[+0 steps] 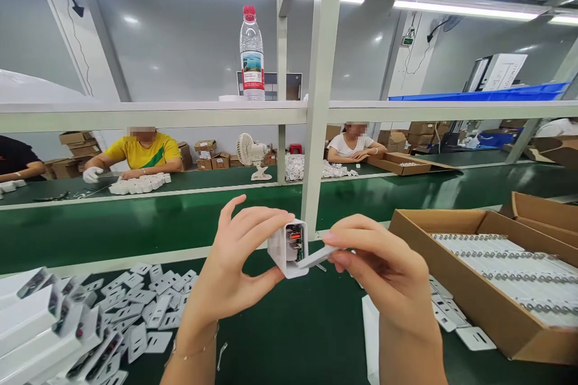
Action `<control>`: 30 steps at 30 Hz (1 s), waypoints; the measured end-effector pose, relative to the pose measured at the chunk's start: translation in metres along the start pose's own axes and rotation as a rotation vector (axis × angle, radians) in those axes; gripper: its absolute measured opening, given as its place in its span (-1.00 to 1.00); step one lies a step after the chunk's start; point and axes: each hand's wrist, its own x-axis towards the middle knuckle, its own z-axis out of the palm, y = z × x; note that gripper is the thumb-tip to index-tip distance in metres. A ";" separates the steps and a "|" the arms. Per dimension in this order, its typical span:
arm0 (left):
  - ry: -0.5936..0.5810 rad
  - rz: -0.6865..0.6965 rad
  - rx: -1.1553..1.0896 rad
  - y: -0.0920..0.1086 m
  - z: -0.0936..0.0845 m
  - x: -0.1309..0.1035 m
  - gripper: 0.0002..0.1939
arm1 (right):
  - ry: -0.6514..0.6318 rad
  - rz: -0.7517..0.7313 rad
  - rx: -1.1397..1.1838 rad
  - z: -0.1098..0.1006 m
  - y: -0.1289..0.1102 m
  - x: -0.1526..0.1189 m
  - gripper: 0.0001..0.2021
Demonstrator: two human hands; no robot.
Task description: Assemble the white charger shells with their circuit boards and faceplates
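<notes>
My left hand grips a white charger housing between thumb and fingers. Its open end faces right and shows a circuit board with an orange-red USB port inside. Between thumb and forefinger, my right hand pinches a flat white cover plate. The plate is tilted, and one edge touches the lower rim of the housing's opening. Similar white housings are stacked at the lower left. Loose white cover plates with slots lie in a heap beside them.
A cardboard box with rows of white parts stands at the right, a few cover plates beside it. A metal post rises ahead, joining a shelf with a water bottle. Co-workers sit beyond the green conveyor belt.
</notes>
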 end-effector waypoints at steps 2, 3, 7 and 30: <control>-0.012 -0.003 0.011 -0.001 0.000 0.000 -0.44 | -0.022 0.006 -0.033 0.000 0.003 0.002 -0.50; -0.027 -0.005 0.014 -0.001 0.000 0.000 -0.43 | -0.021 0.011 -0.034 0.000 0.005 0.002 -0.48; -0.115 -0.021 0.004 -0.004 0.000 -0.001 -0.40 | -0.025 0.053 0.016 0.003 0.010 0.003 -0.49; 0.003 -0.030 -0.071 -0.011 0.007 0.000 -0.45 | -0.105 0.250 -0.012 0.024 0.022 0.005 -0.67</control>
